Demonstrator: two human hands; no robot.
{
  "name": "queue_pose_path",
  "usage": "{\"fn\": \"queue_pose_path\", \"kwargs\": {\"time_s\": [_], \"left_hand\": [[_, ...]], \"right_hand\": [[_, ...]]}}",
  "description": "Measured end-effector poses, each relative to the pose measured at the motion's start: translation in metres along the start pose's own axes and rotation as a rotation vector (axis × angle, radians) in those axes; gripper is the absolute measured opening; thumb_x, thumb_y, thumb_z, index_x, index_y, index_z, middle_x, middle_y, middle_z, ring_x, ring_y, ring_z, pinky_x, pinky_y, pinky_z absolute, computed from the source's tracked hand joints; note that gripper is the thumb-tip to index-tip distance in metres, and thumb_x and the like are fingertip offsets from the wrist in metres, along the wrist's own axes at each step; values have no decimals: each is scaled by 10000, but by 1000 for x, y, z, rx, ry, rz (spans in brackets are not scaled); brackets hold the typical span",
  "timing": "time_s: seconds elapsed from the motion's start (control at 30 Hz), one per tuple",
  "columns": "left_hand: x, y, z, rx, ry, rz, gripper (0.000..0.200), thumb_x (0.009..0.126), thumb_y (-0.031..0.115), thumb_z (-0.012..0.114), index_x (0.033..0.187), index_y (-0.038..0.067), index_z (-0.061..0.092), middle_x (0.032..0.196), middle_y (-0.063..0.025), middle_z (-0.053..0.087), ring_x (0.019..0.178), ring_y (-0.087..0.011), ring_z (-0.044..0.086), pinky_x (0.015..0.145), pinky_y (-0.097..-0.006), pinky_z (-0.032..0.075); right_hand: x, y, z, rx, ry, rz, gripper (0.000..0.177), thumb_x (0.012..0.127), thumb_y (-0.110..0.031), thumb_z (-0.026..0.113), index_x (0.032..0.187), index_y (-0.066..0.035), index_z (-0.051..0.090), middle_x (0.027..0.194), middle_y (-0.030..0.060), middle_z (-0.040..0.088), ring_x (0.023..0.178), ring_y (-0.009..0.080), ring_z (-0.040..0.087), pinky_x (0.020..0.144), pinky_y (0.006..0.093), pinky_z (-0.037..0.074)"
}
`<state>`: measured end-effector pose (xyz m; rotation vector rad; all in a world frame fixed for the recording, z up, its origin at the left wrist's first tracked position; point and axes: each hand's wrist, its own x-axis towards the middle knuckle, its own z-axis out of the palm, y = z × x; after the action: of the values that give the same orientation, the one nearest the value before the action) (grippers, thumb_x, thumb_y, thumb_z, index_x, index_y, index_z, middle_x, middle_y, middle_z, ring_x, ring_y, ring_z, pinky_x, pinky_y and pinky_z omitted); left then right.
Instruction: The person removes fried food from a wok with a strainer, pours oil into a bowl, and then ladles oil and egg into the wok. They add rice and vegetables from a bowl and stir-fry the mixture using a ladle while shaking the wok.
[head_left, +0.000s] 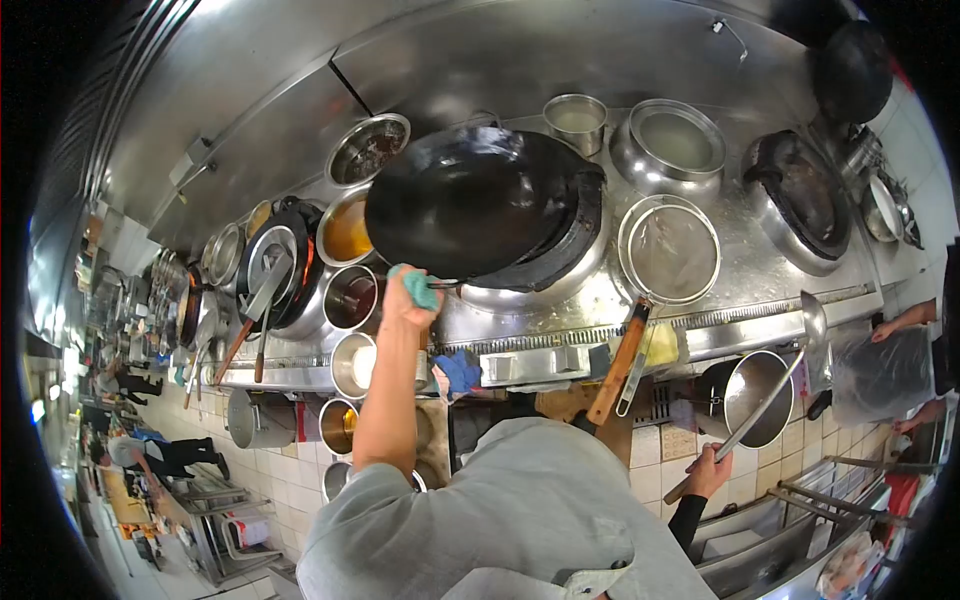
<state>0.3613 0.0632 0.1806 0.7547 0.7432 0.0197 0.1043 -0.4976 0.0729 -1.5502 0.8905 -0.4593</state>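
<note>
My left hand (412, 292) is closed around a green cloth (420, 288) at the handle of a large black wok (470, 205). The wok is tilted over the burner ring (575, 250), its dark inside showing. Off to the right, my right hand (708, 470) grips the wooden end of a long ladle (755, 415). The ladle's bowl (815, 318) is raised near the stove's front edge, above a metal pot (760, 400). Between my hands, a round strainer (670, 248) lies on the stove, beside wooden-handled tools (620, 365).
Pots of orange liquid (350, 228) and dark sauce (352, 298) stand left of the wok. Pots of cloudy liquid (672, 140) stand behind the strainer. A blue cloth (458, 370) lies at the front edge. Another person's hand (885, 330) is by a plastic-covered container (880, 375) at right.
</note>
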Motion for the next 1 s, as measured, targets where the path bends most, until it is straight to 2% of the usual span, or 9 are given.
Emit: {"fn": "queue_pose_path", "kwargs": {"time_s": [0.03,0.23,0.37,0.63,0.67,0.77,0.9,0.97,1.0], "left_hand": [[-4,-13,6,-34,21,-67,74,804,135,574,745,164,540,701,-14,550,621,-216,567,552,-375,462],[-3,-86,5,-162,-7,-193,52,824,156,584,782,168,556,724,-10,561,628,-198,548,558,-384,465],[16,-123,16,-142,-104,-92,66,817,159,600,761,154,566,729,-29,573,625,-207,554,557,-383,488],[34,-143,27,-223,-217,-153,153,815,158,612,687,135,531,630,-43,531,519,-227,535,492,-381,488],[39,-146,21,-207,-244,-135,136,819,158,625,713,142,540,664,-46,544,572,-232,555,530,-389,496],[40,-145,18,-89,-212,-165,141,853,206,656,785,151,544,706,-41,555,647,-238,592,583,-398,510],[-22,-123,9,-4,-34,-94,384,826,381,738,1026,82,604,876,-59,614,729,-201,624,608,-367,525],[-18,-142,-35,259,-91,117,522,810,431,745,1126,45,591,951,-104,650,790,-266,651,686,-402,527],[-21,-148,-62,594,8,331,557,814,431,738,1158,26,573,972,-144,654,836,-316,651,739,-415,519]], "right_hand": [[2,-5,-2,-17,-19,-6,88,862,-90,586,900,-57,515,599,-4,449,401,90,422,343,261,360],[13,-17,-18,-146,-157,-97,73,853,-61,584,866,-56,512,596,-13,450,406,81,412,369,253,362],[10,-38,-2,-90,-276,-22,74,845,-34,565,918,-47,556,602,-13,466,409,79,414,377,246,343],[-20,-85,73,158,-626,-96,173,834,6,514,1001,-25,545,630,12,483,449,81,453,387,235,342],[-20,-84,87,168,-698,-188,216,841,6,509,1049,-27,558,640,6,482,466,71,455,398,222,340],[-27,-101,122,89,-732,-154,252,850,1,519,1095,-27,571,679,-7,496,489,47,443,427,203,341],[-48,-133,172,-69,-950,-127,334,876,-26,547,1209,-27,572,768,-25,526,513,20,415,451,182,320],[-60,-134,211,-76,-1080,-158,377,888,-46,571,1264,-30,552,777,-30,534,515,24,416,454,191,330],[-73,-146,231,-87,-1151,-155,400,893,-56,582,1291,-33,542,781,-31,537,516,27,420,456,197,338]]}}
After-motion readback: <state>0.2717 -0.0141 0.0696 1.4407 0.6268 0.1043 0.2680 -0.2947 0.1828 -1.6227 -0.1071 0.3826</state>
